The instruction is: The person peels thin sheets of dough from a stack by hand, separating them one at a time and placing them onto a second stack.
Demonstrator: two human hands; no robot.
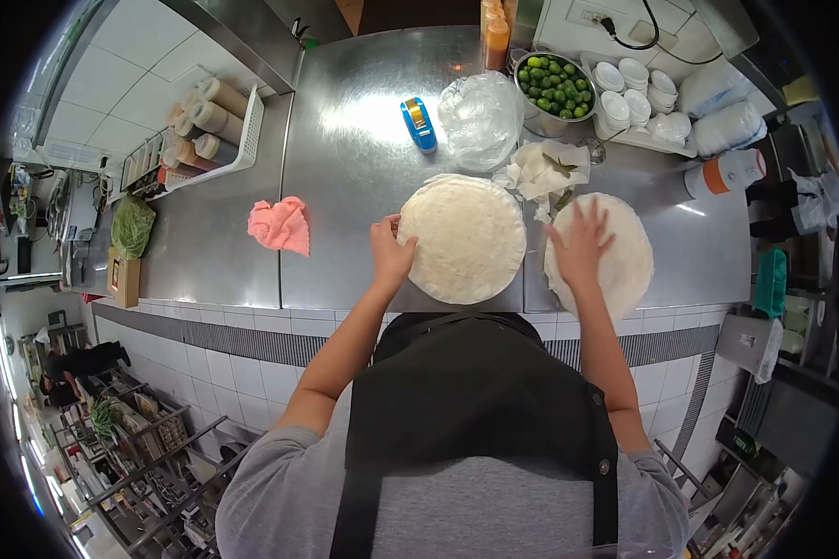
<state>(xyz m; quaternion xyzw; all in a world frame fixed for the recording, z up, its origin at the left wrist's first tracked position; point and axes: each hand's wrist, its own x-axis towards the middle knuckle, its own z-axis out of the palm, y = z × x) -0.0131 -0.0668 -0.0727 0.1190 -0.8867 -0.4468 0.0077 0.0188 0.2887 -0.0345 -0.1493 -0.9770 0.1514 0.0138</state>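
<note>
A stack of large round flour tortillas (462, 238) lies on the steel counter in front of me. At its left edge is my left hand (393, 250), thumb and fingers closed against the rim. Further right lies a second pile of large tortillas (625, 270), its left edge uneven. My right hand (583, 244) rests flat on top of that pile with the fingers spread. Just behind the two piles, a crumpled white paper (541, 172) carries some green pieces, probably chili or lime.
Behind are a clear plastic bag (482, 121), a blue tape dispenser (419, 126), a pot of limes (557, 86) and stacked white lids (636, 102). A pink cloth (280, 225) lies left, near a basket of sauce bottles (252, 140). A white cup (727, 173) lies right.
</note>
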